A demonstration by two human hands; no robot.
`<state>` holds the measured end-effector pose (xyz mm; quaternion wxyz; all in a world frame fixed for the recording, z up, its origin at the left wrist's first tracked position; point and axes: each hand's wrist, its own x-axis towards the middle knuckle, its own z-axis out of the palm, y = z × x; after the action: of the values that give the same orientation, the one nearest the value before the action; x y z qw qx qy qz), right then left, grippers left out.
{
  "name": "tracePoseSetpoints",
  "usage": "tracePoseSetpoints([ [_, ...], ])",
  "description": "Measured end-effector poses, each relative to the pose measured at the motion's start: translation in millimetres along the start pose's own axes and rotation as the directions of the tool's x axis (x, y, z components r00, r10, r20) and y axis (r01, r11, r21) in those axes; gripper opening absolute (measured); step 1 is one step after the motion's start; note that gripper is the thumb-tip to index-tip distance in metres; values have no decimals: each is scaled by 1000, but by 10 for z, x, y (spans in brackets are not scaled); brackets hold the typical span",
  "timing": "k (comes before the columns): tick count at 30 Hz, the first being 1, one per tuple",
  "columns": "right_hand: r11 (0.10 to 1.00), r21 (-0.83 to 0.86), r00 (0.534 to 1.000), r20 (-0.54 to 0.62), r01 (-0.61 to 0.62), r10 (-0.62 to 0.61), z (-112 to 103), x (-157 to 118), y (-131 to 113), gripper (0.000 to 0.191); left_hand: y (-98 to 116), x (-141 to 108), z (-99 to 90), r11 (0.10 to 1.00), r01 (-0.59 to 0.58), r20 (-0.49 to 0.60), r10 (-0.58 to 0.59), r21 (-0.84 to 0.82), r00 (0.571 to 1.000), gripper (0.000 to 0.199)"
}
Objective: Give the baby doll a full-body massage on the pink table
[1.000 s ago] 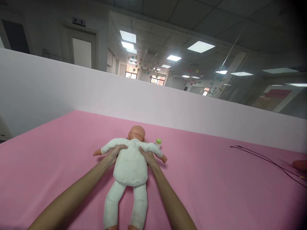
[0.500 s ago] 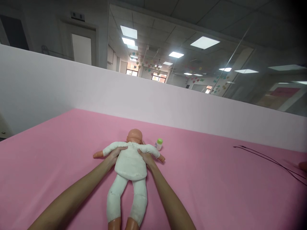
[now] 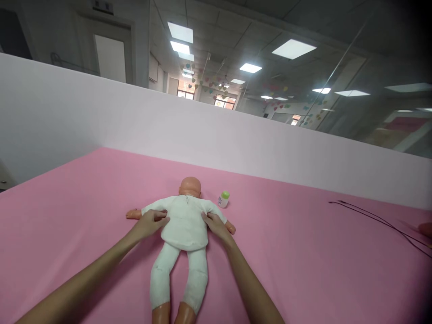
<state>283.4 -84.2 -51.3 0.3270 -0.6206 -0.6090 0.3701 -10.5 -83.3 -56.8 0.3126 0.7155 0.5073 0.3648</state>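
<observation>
A baby doll (image 3: 184,227) lies on its back on a pink sheet (image 3: 67,234), its bald vinyl head pointing away from me. It wears a white cloth suit, and its vinyl hands and feet stick out. My left hand (image 3: 148,223) rests over the doll's right sleeve, fingers lying across the cloth. My right hand (image 3: 214,226) presses against the other side of the body, below the arm. A small bottle with a green cap (image 3: 223,199) stands on the sheet just past the doll's shoulder, touching neither hand.
A black cord (image 3: 378,223) lies on the sheet at the right, and a peach-coloured object (image 3: 425,229) sits at the right edge. A white partition (image 3: 202,130) runs along the sheet's far side, with a glass-walled office behind it.
Both hands have slid from the doll's shoulders down towards its sides. The view has tilted slightly upward, and the bottle now stands apart from the doll's arm.
</observation>
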Motion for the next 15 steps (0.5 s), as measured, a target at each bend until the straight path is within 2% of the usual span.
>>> tracePoseSetpoints([
  [3, 938, -347, 988, -145, 5, -59, -45, -129, -152, 42, 93, -40, 16, 980, -110, -43, 119, 163, 992, 44],
  [5, 902, -423, 956, -217, 89, -196, 34, -162, -240, 40, 161, 26, 153, 951, -220, -35, 232, 216, 972, 44],
  [7, 879, -430, 939, -165, 207, -302, 176, -138, -262, 48, 191, 126, 339, 934, -268, 38, 267, 236, 963, 58],
  [10, 868, -424, 958, 5, 260, -285, 389, -45, -155, 69, 149, 246, 570, 936, -239, 146, 207, 258, 967, 82],
  [12, 875, -409, 963, 47, 260, -264, 467, 1, -45, 69, 86, 280, 640, 939, -235, 177, 195, 249, 965, 86],
  [15, 877, -371, 950, 50, 305, -309, 474, 6, 63, 65, 18, 284, 644, 944, -234, 190, 192, 233, 963, 83],
])
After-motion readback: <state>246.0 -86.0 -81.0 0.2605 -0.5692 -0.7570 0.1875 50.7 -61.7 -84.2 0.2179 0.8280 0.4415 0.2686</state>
